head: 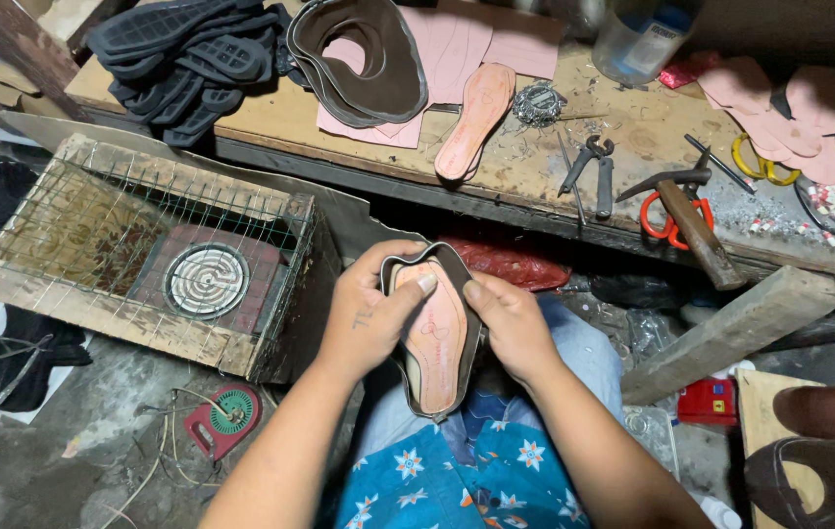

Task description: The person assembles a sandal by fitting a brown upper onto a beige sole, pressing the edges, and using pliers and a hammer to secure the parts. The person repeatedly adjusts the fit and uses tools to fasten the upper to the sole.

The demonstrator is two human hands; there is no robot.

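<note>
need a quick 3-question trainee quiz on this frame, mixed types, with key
1. True or false: both the left hand and the right hand hold the insole with its dark upper.
2. Which tool lies on the bench with its wooden handle jutting over the front edge? A) hammer B) pliers C) yellow scissors
3. Fill in: the round coil heater sits inside a wooden crate covered with wire ____.

Key: 1 true; 2 A; 3 mesh
</note>
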